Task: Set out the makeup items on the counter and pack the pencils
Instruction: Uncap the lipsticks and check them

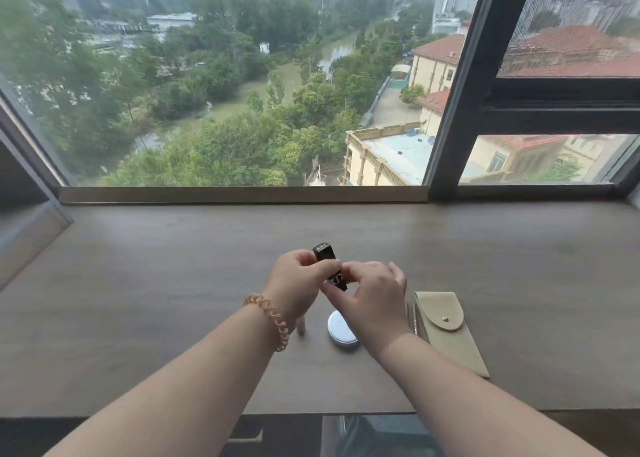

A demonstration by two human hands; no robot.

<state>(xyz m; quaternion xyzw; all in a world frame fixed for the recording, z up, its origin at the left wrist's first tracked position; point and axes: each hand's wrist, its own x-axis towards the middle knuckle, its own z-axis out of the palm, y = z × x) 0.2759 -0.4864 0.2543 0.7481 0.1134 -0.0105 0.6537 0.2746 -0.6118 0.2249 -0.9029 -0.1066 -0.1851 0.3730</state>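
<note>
Head view: left hand (294, 285) and right hand (372, 297) grip black lipstick (325, 257).

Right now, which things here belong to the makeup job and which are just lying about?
Job: black tube, gripped by left hand and right hand; white compact; pale stick; pencils; beige pouch.
Bystanders: spiral band on the left wrist; window frame.

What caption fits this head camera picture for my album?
Over the counter, the left hand and right hand hold a black lipstick.
</note>
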